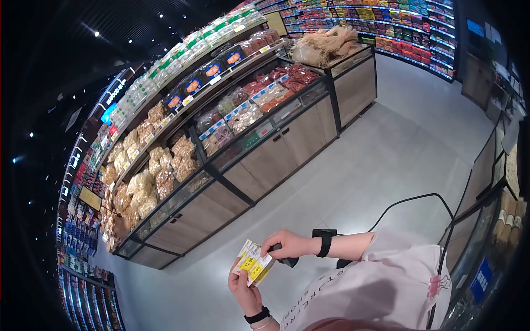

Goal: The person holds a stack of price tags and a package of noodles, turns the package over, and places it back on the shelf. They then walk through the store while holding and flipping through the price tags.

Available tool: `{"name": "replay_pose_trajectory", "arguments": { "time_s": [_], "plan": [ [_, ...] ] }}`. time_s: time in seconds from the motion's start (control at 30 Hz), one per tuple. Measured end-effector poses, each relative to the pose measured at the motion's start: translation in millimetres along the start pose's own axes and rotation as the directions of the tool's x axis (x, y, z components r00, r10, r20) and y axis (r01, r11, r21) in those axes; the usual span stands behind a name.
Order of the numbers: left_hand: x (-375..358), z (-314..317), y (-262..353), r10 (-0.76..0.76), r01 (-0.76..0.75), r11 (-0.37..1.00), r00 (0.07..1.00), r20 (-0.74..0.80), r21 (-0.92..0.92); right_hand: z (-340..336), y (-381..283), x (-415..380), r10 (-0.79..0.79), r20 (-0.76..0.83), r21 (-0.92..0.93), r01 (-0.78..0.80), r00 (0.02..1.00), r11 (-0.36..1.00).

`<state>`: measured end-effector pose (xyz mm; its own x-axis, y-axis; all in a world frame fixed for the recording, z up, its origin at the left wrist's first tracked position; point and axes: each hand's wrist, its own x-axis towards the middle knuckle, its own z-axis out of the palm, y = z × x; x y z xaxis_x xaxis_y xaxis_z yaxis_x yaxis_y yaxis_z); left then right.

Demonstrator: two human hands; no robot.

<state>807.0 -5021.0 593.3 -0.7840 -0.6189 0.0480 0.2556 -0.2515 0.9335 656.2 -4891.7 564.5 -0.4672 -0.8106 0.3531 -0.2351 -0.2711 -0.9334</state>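
A small stack of yellow-and-white price tags (255,267), the front one reading 12.90, is held in front of my chest. My left hand (242,286) grips the stack from below, with the thumb on its face and a black band on the wrist. At the stack's upper right corner, the fingers of my right hand (286,244) are closed on the tags. Under the right palm shows a dark object (286,260), partly hidden. A black strapped device (324,243) sits on my right wrist.
Ahead runs a long wood-fronted display counter (221,204) with bagged dried foods (141,190) and shelves above. Packed wall shelves (386,33) curve along the back. A black cable (411,197) loops beside my shirt. Another cabinet (480,165) stands on the right.
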Motion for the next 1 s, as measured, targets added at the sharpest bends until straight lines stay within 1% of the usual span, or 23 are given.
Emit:
{"name": "replay_pose_trajectory", "arguments": {
  "time_s": [0.07, 0.13, 0.2, 0.23, 0.27, 0.3, 0.33, 0.37, 0.4, 0.43, 0.47, 0.5, 0.53, 0.6, 0.63, 0.67, 0.73, 0.77, 0.8, 0.87, 0.9, 0.97, 1.0],
  "plan": [
    [-3, 32, -12, 0.029, -0.029, 0.999, 1.0, 0.002, 0.021, -32, -1, -14, -0.059, -0.002, 0.035, 0.059, 0.998, 0.998],
    [1, 71, -32, 0.029, -0.03, 0.999, 0.999, 0.031, 0.033, -76, -7, -31, -0.054, -0.012, 0.06, 0.055, 0.998, 0.997],
    [7, 122, -52, 0.016, -0.019, 0.999, 0.997, 0.069, 0.049, -126, 0, -52, -0.134, -0.038, 0.053, 0.136, 0.99, 0.989],
    [13, 150, -69, 0.007, -0.012, 0.999, 0.995, 0.097, 0.052, -155, 3, -64, -0.188, -0.08, 0.016, 0.19, 0.979, 0.982],
    [19, 178, -90, 0.002, -0.007, 0.999, 0.992, 0.126, 0.036, -188, 4, -80, -0.184, -0.101, 0.002, 0.186, 0.978, 0.983],
    [24, 204, -105, -0.002, -0.003, 0.999, 0.989, 0.148, 0.033, -215, 4, -94, -0.148, -0.135, -0.02, 0.146, 0.98, 0.989],
    [28, 234, -121, -0.019, 0.019, 1.0, 0.99, 0.14, 0.001, -243, 3, -106, -0.114, -0.169, -0.045, 0.108, 0.979, 0.993],
    [34, 261, -134, -0.069, 0.072, 0.997, 0.981, 0.181, -0.013, -269, 3, -120, -0.107, -0.212, -0.092, 0.089, 0.972, 0.992],
    [36, 286, -145, -0.123, 0.13, 0.991, 0.969, 0.214, -0.023, -294, -1, -135, -0.098, -0.224, -0.09, 0.079, 0.97, 0.993],
    [37, 309, -150, -0.137, 0.144, 0.989, 0.967, 0.215, -0.017, -315, -7, -150, -0.101, -0.295, -0.097, 0.075, 0.95, 0.992],
    [41, 332, -152, -0.181, 0.177, 0.983, 0.942, 0.284, 0.039, -334, -10, -163, -0.107, -0.362, -0.103, 0.074, 0.926, 0.992],
    [46, 354, -154, -0.224, 0.202, 0.974, 0.91, 0.35, 0.098, -348, -8, -174, -0.166, -0.418, -0.133, 0.12, 0.893, 0.984],
    [48, 373, -158, -0.23, 0.205, 0.973, 0.908, 0.349, 0.106, -361, -7, -186, -0.163, -0.424, -0.126, 0.12, 0.891, 0.985],
    [52, 408, -167, -0.279, 0.228, 0.959, 0.853, 0.441, 0.165, -381, -9, -209, -0.083, -0.512, -0.08, 0.049, 0.855, 0.996],
    [52, 426, -171, -0.309, 0.249, 0.95, 0.832, 0.461, 0.188, -390, -13, -221, -0.022, -0.526, -0.031, 0.007, 0.85, 0.999],
    [52, 439, -179, -0.312, 0.249, 0.949, 0.826, 0.47, 0.194, -399, -14, -232, -0.026, -0.536, -0.033, 0.01, 0.844, 0.999],
    [52, 460, -197, -0.358, 0.278, 0.933, 0.775, 0.521, 0.228, -413, -16, -253, -0.103, -0.639, -0.137, 0.019, 0.762, 0.99],
    [51, 470, -207, -0.387, 0.297, 0.922, 0.759, 0.524, 0.251, -419, -11, -264, -0.108, -0.67, -0.134, 0.023, 0.735, 0.991],
    [47, 481, -211, -0.4, 0.306, 0.916, 0.739, 0.542, 0.26, -425, -10, -273, -0.108, -0.672, -0.134, 0.023, 0.732, 0.991],
    [38, 501, -217, -0.437, 0.317, 0.898, 0.716, 0.544, 0.304, -431, -11, -289, -0.042, -0.737, -0.054, 0.003, 0.675, 0.999],
    [37, 506, -220, -0.44, 0.316, 0.897, 0.716, 0.542, 0.31, -434, -8, -295, -0.038, -0.752, -0.046, 0.004, 0.658, 0.999],
    [38, 513, -223, -0.455, 0.316, 0.889, 0.689, 0.564, 0.331, -437, -10, -301, -0.036, -0.76, -0.039, 0.009, 0.649, 0.999],
    [37, 517, -222, -0.45, 0.309, 0.891, 0.69, 0.566, 0.332, -440, -12, -302, -0.035, -0.767, -0.038, 0.01, 0.641, 0.999]
  ]
}}
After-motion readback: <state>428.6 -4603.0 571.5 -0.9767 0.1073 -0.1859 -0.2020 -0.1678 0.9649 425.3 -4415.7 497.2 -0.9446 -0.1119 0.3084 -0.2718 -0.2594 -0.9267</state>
